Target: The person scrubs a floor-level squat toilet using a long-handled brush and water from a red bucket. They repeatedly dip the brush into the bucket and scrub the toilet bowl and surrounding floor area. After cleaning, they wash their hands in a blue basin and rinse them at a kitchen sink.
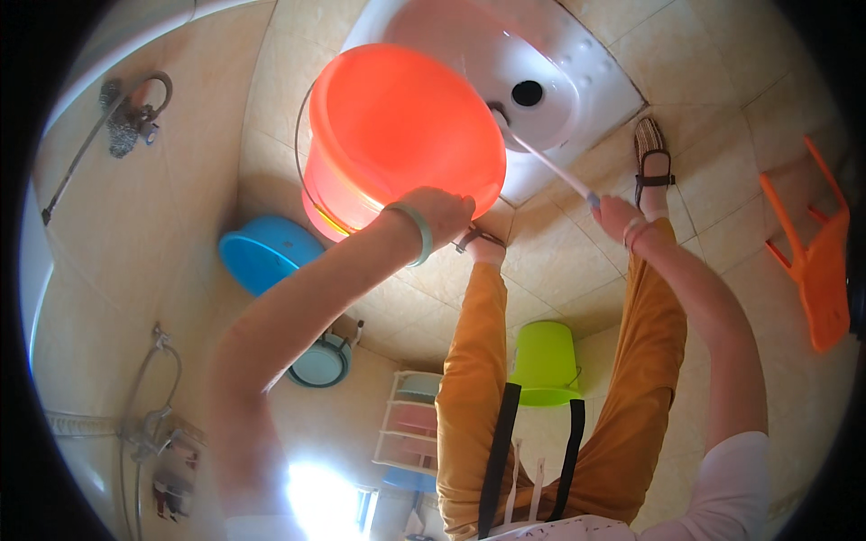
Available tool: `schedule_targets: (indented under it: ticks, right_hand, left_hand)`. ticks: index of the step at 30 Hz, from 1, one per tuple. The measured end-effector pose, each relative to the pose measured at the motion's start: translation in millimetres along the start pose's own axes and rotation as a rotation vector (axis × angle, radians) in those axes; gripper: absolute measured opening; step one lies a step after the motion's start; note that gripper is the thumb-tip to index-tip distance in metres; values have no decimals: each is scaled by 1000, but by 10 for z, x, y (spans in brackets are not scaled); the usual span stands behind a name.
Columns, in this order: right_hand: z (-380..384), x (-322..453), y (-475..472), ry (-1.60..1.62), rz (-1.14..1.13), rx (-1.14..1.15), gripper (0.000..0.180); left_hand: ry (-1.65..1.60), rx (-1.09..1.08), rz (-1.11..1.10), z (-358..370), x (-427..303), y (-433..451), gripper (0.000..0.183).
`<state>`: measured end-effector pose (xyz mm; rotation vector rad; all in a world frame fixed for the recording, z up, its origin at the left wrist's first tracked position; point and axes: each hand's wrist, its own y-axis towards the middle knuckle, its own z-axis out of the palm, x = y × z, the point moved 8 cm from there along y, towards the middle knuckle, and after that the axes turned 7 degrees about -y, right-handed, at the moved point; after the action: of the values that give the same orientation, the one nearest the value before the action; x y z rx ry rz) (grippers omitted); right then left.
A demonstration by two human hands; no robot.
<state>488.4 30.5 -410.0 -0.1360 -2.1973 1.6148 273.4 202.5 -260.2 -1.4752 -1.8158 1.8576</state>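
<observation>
My left hand (436, 213) grips the near rim of a large red plastic bucket (406, 122), which is tilted so that its inside faces me. The bucket's wire handle with a yellow grip hangs down its left side. My right hand (616, 220) is closed around the handle end of a long-handled brush (551, 162). The brush's dark head, partly hidden by the bucket's edge, rests in a white squat toilet pan (568, 115), beside its dark drain hole (527, 93). Whether water is in the bucket, I cannot tell.
A blue basin (267, 250) stands on the tiled floor at the left, with a smaller grey-green basin (319, 362) nearby. Behind my legs are a lime-green bucket (547, 358) and a white rack (406, 433) holding basins. An orange plastic chair (822, 270) is at the right. Shower hoses hang on the left wall.
</observation>
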Motion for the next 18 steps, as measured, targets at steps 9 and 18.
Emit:
schedule_targets:
  ticks: [9,18]
  right_hand:
    - [-1426,448,1086,-65,129,-475,36]
    - [-7,-492,21,-17,353,-242,37]
  left_hand:
    - [-72,-6,-32,-65,23,-28,15]
    - [-75,-20,-10,15,16,-80,12]
